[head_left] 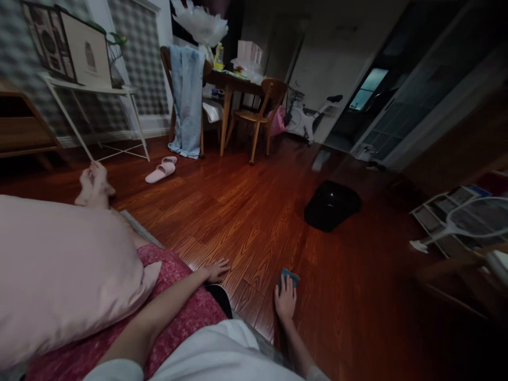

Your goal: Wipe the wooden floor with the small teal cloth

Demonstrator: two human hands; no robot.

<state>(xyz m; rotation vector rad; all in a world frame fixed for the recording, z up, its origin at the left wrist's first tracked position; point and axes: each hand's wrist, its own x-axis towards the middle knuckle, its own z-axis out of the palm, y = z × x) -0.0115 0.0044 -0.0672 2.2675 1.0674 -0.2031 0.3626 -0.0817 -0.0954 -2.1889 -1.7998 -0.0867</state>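
Observation:
My right hand point(285, 304) reaches down to the wooden floor point(254, 222), its fingers over a small blue-grey cloth point(292, 275). Most of the cloth lies under the hand, and one edge shows beyond the fingertips. My left hand point(216, 270) is stretched out low over the floor with its fingers apart and nothing in it. Just below the left hand shows a dark rounded edge point(220, 296) of something I cannot make out. A red patterned cloth point(178, 296) is under my left forearm, beside a large pink pillow point(67, 275).
A black bin point(332, 205) is on the floor ahead to the right. Pink slippers point(161, 172) and bare feet point(95, 184) are at left. Behind stand a wooden chair point(254, 114), a table point(227, 84) and an exercise bike point(305, 119). A racket point(448, 228) rests at right.

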